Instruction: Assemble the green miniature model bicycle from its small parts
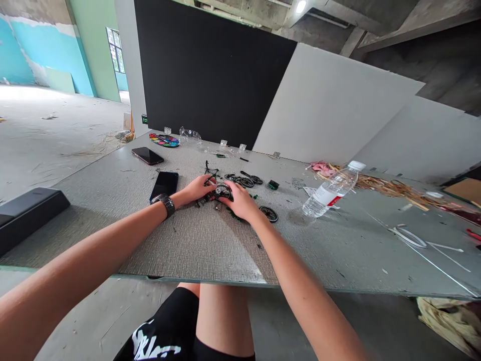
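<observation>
Both hands meet at a small black spoked toy wheel [223,191] just above the tabletop. My right hand [240,199] grips the wheel's right side between thumb and fingers. My left hand [201,188], with a dark watch at its wrist, is closed at the wheel's left beside thin black parts; exactly what its fingertips pinch is hidden. Another spoked wheel [269,214] lies flat to the right of my right hand. Behind the hands lie more black wheels and parts [246,180], and a small dark green piece [273,185] sits to their right.
Two phones [148,155] [164,185] lie left of the hands. A water bottle [334,189] stands tilted-looking at right. A colourful palette-shaped item [164,140] and clear plastic wrap [190,134] are at the back. A dark box [33,213] occupies the left edge; wood scraps [391,188] lie far right.
</observation>
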`<state>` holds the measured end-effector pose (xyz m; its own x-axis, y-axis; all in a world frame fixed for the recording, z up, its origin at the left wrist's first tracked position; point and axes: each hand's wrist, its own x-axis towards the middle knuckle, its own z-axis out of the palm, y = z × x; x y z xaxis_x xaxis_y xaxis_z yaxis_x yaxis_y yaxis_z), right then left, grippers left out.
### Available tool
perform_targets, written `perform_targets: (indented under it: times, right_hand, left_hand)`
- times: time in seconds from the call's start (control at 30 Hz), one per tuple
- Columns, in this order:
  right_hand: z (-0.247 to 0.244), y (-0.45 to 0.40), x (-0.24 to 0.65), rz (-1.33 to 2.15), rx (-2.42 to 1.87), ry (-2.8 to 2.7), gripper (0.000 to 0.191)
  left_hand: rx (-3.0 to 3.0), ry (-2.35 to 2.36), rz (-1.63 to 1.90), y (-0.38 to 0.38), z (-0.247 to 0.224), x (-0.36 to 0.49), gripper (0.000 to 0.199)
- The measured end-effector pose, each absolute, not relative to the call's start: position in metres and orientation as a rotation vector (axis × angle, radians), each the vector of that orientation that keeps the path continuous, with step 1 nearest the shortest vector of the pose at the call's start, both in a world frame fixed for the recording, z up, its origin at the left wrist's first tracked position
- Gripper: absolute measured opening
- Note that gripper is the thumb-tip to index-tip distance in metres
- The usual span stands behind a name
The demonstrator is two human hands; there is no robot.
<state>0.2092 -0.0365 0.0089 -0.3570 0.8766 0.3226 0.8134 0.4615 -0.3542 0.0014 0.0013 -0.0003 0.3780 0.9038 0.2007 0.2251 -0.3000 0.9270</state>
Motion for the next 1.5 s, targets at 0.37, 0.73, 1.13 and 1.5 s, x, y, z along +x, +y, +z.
perform_targets:
  times: [0.37,0.73,1.13,1.5]
  right_hand:
    - [0.033,-0.033,0.236,0.072,-1.461,-2.003,0.030]
    - [0.035,-0.035,0.258,-0.027,-1.719,-2.189,0.028]
    - [0.032,-0.044,0.230,-0.126,-1.643,-2.284,0.034]
    - [0.023,-0.041,0.213,-0.018,-1.537,-2.421,0.014]
  left_hand:
    - [1.733,1.000,0.971,0.003,-0.001,0.001,0.012]
    - [1.786,1.019,0.975,0.005,-0.004,0.000,0.013]
    - [1.755,0.989,0.960,0.003,-0.002,0.001,0.012]
    - [1.795,1.014,0.954,0.003,-0.001,0.001,0.011]
